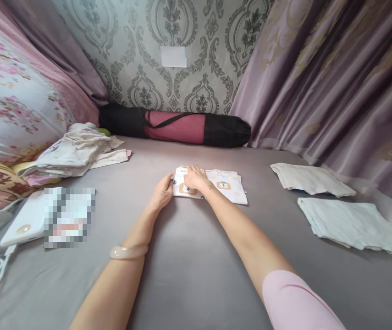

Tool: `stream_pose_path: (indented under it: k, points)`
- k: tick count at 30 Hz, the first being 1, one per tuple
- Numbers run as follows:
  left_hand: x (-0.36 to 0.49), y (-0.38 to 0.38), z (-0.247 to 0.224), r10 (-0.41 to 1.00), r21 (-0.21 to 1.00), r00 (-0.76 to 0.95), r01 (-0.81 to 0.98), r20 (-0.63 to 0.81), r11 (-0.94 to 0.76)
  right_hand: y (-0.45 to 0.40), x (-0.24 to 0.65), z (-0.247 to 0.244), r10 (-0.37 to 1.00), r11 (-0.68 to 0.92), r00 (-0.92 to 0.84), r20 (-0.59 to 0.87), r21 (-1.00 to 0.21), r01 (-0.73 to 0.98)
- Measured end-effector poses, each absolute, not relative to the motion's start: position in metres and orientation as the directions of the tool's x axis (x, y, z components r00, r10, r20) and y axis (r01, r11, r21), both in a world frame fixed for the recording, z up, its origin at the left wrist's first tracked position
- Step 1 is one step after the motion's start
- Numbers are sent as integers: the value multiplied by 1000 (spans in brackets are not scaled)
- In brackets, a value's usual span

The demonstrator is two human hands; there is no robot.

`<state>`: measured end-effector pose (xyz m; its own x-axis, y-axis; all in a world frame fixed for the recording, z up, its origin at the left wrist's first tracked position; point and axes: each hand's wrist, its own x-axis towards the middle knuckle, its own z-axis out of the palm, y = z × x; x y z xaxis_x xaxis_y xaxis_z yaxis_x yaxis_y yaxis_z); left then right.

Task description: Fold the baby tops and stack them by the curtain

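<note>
Printed white cloth (pixel 228 188) is laid folded on the grey sheet (pixel 189 256), straight ahead. Left edge is touched by the left hand (pixel 163 191); top is covered by the right hand (pixel 197 178). Grip: whether fabric is pinched by either hand cannot be told. Step, as judged: fold being smoothed. Next move: edges should be matched, layers held flat.

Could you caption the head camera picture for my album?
Left hand at its edge, right hand on top: a folded printed cloth on a gray sheet.
</note>
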<state>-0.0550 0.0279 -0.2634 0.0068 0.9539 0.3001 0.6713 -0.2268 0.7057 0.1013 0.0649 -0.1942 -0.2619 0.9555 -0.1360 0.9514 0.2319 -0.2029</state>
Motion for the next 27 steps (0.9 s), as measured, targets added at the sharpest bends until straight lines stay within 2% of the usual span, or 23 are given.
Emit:
stream_pose_path:
  k: [3,6,11,18,21,24,27]
  points:
    - [-55,30,-264,965,750,-34,637,260,-180,67,86,-203,962,264,-273,-2,-238,935]
    - [-56,30,-262,965,776,-53,606,257,-174,66,77,-224,970,243,-234,65,-258,935]
    - [-57,32,-261,963,833,-114,533,245,-149,69,76,-239,973,230,-225,48,-265,937]
    - [-60,40,-271,948,904,-209,403,241,-141,76,71,-209,959,218,-251,-132,-218,951]
    - [-61,41,-269,948,910,-228,398,224,-119,68,60,-211,957,263,-282,-67,-208,942]
    - [-62,39,-263,946,911,-256,404,197,-80,58,50,-226,963,265,-267,25,-249,932]
    - [-61,36,-258,946,898,-255,433,200,-73,54,46,-236,969,245,-244,41,-276,929]
